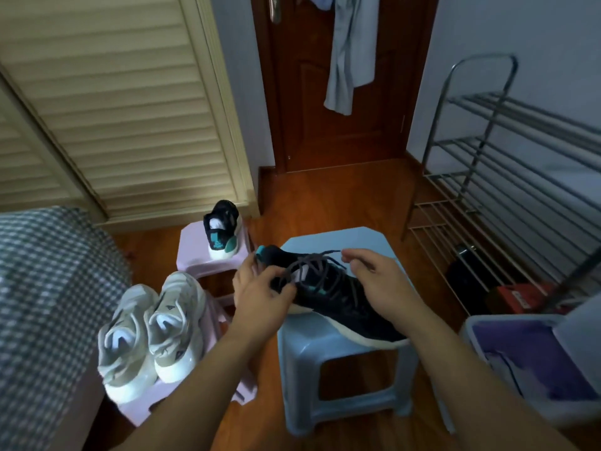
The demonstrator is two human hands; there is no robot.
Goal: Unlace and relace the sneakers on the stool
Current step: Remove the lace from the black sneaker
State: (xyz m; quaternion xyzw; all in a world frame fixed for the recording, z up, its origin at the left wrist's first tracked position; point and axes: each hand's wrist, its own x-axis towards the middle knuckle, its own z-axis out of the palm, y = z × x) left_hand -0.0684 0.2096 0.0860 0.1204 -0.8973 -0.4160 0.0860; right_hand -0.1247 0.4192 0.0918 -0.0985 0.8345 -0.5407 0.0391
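Right now: black sneaker lies on blue stool, long axis diagonal, toe toward me lower right, heel and collar pointing away upper left. Left hand at collar end, grip curled narrow, pinching lace beside tongue. Right hand over midfoot, fingertips pinching free lace end, held above eyelets. Both hands touching shoe; left nearer top eyelets. Judgement: next pull runs across shoe, not along it.
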